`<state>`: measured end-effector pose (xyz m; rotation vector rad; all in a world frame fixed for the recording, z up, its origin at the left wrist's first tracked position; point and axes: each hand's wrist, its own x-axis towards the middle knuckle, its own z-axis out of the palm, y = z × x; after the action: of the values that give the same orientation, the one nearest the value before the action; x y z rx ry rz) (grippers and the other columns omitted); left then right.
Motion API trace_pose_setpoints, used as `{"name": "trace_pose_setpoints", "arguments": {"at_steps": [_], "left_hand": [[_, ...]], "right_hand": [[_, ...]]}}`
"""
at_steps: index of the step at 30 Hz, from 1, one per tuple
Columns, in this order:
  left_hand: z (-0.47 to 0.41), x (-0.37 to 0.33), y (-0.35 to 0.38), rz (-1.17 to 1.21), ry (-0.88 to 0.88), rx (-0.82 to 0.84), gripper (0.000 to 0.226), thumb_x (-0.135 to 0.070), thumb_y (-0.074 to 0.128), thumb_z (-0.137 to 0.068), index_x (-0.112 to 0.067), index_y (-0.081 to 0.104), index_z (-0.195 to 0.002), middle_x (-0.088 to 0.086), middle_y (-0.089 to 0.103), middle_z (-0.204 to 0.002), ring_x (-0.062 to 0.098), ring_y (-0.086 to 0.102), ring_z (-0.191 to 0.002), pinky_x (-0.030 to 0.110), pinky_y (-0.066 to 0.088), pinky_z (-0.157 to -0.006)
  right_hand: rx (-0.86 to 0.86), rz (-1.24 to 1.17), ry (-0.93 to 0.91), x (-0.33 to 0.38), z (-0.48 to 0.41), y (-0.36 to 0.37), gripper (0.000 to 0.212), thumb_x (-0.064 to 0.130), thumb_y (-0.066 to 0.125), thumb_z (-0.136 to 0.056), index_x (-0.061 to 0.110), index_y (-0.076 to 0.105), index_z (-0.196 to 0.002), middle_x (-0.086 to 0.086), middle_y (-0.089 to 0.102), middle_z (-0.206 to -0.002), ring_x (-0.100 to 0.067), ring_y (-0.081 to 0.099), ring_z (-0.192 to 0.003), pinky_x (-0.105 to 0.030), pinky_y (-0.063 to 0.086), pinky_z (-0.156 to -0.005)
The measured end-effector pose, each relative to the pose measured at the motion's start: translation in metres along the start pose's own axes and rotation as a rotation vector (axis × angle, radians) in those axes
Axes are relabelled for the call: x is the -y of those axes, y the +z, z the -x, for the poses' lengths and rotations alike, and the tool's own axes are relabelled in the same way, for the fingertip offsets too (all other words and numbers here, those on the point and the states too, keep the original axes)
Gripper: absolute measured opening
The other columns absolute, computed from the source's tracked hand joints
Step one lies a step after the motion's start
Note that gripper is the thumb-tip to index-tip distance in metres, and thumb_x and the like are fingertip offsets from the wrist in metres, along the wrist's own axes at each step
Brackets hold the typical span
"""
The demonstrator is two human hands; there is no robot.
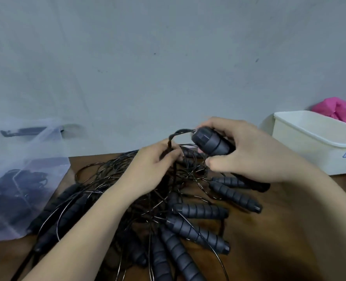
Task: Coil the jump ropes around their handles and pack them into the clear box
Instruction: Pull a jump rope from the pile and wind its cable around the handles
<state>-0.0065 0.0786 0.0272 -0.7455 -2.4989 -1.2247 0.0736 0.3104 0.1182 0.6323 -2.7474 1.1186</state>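
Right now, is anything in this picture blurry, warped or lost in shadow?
Head view: the clear box at the left edge looks smeared and soft; the left hand pinching the rope and the right hand gripping the handle are fairly sharp; a dark shadow covers the table at lower right.

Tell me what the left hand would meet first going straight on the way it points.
Probably the black handle in the right hand; the left hand, pinching the cord, points up-right at it; depth unclear.

Grey-blue wall (168, 57) behind, few dark specks; dark brown wooden table (289, 230).
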Motion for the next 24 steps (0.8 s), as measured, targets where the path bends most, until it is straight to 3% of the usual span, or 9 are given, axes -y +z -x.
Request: {"name": "trace_pose_setpoints", "arguments": {"at_steps": [3,6,8,11,15,21,24], "left_hand": [[-0.003,0.01,-0.021,0.036,-0.108,0.024,0.022,-0.035,0.055,-0.109,-0.026,0.07,-0.095,-0.01,0.077,-0.092,0.007,0.068,-0.086,0.029,0.049,-0.082],[-0.004,0.02,-0.033,0.025,-0.194,0.088,0.03,-0.037,0.05,-0.112,-0.025,0.072,-0.096,-0.007,0.079,-0.09,0.006,0.059,-0.065,0.024,0.047,-0.065],[-0.005,0.022,-0.039,0.045,-0.236,0.069,0.035,-0.037,0.046,-0.113,-0.024,0.072,-0.094,-0.002,0.078,-0.081,0.011,0.058,-0.062,0.034,0.049,-0.067],[-0.006,0.02,-0.047,0.044,-0.238,0.005,0.039,-0.038,0.043,-0.114,-0.022,0.071,-0.093,0.001,0.071,-0.068,0.013,0.065,-0.062,0.038,0.05,-0.071],[-0.004,0.012,-0.055,-0.025,-0.207,-0.025,0.038,-0.038,0.043,-0.113,-0.023,0.068,-0.09,-0.003,0.061,-0.057,0.013,0.061,-0.055,0.027,0.048,-0.062],[0.002,0.0,-0.044,-0.218,-0.138,0.077,0.033,-0.04,0.043,-0.112,-0.027,0.056,-0.084,-0.002,0.063,-0.065,0.019,0.061,-0.062,0.04,0.053,-0.069],[0.006,-0.007,-0.036,-0.277,-0.116,0.146,0.033,-0.033,0.046,-0.111,-0.036,0.05,-0.078,-0.006,0.062,-0.066,0.014,0.06,-0.06,0.032,0.05,-0.063]], "right_hand": [[-0.101,-0.163,-0.054,0.008,-0.029,0.009,0.031,0.011,0.076,-0.085,0.028,0.07,-0.111,0.006,0.076,-0.101,-0.011,0.07,-0.08,-0.031,0.056,-0.074],[-0.156,-0.334,-0.016,0.009,-0.058,0.024,0.032,0.025,0.072,-0.082,0.024,0.07,-0.114,-0.007,0.075,-0.108,-0.016,0.07,-0.083,-0.04,0.057,-0.084],[-0.122,-0.412,0.055,0.006,-0.072,0.036,0.039,0.03,0.069,-0.077,0.021,0.069,-0.115,-0.013,0.075,-0.108,-0.013,0.07,-0.08,-0.041,0.058,-0.085],[-0.084,-0.527,0.147,0.003,-0.082,0.057,0.04,0.021,0.068,-0.076,0.011,0.068,-0.115,-0.018,0.074,-0.1,-0.012,0.067,-0.069,-0.034,0.057,-0.069],[-0.111,-0.692,0.236,-0.005,-0.085,0.078,0.028,-0.004,0.069,-0.089,-0.002,0.062,-0.116,-0.014,0.065,-0.086,-0.018,0.061,-0.067,-0.032,0.053,-0.063],[-0.195,-0.851,0.262,-0.004,-0.088,0.097,0.025,0.001,0.078,-0.09,0.009,0.063,-0.108,-0.008,0.067,-0.076,-0.017,0.062,-0.065,-0.032,0.053,-0.063],[-0.219,-0.824,0.246,-0.005,-0.089,0.101,0.027,0.0,0.08,-0.089,0.008,0.064,-0.11,-0.001,0.069,-0.08,-0.016,0.062,-0.068,-0.033,0.055,-0.065]]}}
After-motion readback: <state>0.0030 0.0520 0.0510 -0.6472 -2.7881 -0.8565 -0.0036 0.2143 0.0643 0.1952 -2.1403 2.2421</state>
